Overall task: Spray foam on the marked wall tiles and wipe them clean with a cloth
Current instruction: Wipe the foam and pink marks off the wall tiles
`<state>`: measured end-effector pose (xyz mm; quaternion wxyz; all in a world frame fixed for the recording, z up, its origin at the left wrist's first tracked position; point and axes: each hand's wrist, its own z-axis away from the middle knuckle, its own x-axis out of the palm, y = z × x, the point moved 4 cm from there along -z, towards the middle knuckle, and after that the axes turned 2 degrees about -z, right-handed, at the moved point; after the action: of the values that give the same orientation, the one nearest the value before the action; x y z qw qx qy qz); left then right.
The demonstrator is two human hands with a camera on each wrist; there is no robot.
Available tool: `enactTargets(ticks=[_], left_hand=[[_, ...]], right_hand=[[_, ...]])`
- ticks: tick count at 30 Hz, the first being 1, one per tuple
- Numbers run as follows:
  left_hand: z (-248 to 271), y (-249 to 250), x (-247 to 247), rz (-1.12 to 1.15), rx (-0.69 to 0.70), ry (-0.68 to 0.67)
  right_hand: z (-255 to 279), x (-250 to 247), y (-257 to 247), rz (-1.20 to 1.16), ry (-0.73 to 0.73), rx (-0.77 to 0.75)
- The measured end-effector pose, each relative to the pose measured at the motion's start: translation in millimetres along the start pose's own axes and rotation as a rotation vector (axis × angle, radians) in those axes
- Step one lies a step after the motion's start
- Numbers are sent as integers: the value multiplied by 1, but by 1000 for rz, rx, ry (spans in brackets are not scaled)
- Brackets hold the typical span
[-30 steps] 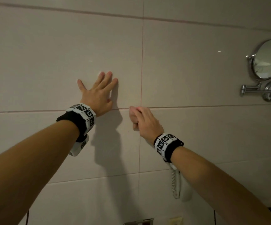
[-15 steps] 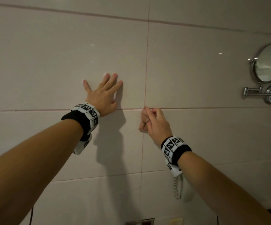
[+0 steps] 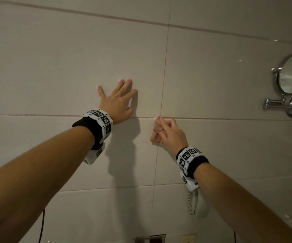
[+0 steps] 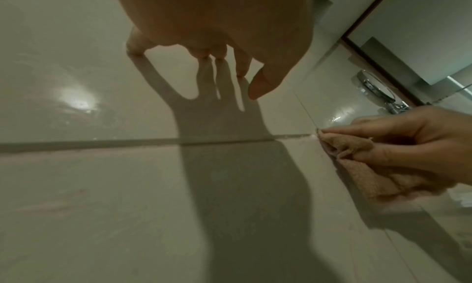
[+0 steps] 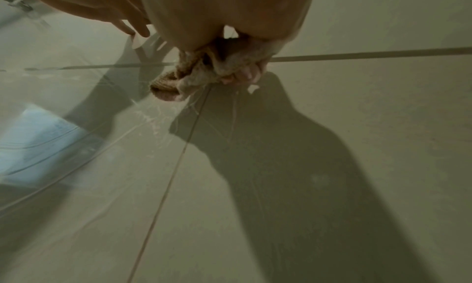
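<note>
**Ana:** Beige glazed wall tiles (image 3: 106,55) filled the head view. The left hand (image 3: 118,102) lay flat on one tile, fingers straight and spread. The right hand (image 3: 166,132) sat where the pink grout lines cross; a second before, it was a little lower and further left.

**Ben:** Was its grip clamped on anything?

**Ana:** From the left wrist, yes: the right hand's (image 4: 408,144) fingers pinched a bunched pinkish cloth (image 4: 357,166), one corner pushed into the grout joint. Pink smears remained on the lower tile.

**Ben:** And the right wrist?

**Ana:** The cloth (image 5: 204,73) was crumpled under curled fingers, touching the wall, with wet streaks beside it. I judged wiping had reached the seams; no spray can showed.
</note>
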<state>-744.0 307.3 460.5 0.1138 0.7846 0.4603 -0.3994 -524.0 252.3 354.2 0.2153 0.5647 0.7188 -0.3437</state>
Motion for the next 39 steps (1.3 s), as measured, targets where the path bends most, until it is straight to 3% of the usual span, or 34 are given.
enactTargets(ticks=[16,39], left_hand=[[50,-83,10,-50,-81,55],[129,-211,15,-127,-285,-103]], right_hand=[[-21,43,-70,38,-65,-129],[-40,85,-211,225,-155,-272]])
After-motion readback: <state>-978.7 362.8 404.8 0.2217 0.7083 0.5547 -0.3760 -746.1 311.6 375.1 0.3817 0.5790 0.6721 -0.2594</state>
